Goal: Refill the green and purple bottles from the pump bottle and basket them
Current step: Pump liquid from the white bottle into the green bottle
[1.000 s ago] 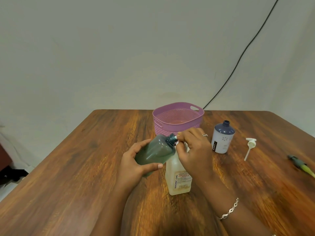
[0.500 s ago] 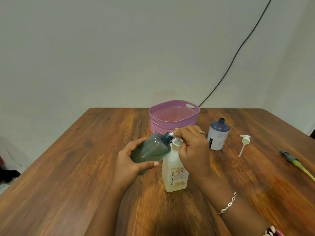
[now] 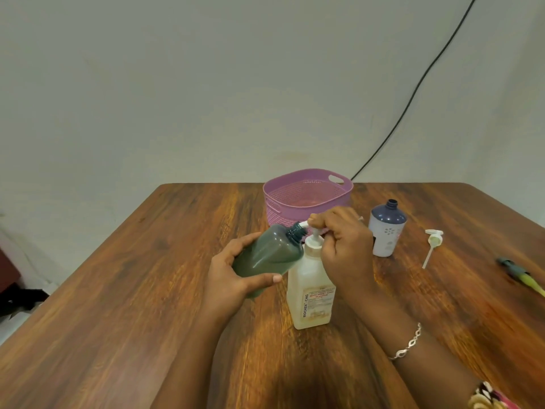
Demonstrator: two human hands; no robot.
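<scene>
The right hand [image 3: 345, 249] covers the top of the pump on the pump bottle [image 3: 309, 290] and a sliver of the purple bottle [image 3: 389, 231], the left hand [image 3: 233, 276] hides the base of the green bottle [image 3: 265, 258], the small label print is unreadable, and a green-and-yellow tool [image 3: 522, 277] runs off the right edge.

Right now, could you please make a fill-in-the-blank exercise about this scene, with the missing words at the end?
1. The left hand grips the green bottle, which is held ____, not upright.
2. The right hand grips the top of the pump bottle, which stands in ____ of the purple basket.
3. A loose white pump head lies on the table to the ____ of the purple bottle.
4. The purple basket holds ____ bottles.

Missing words: tilted; front; right; no.
</scene>
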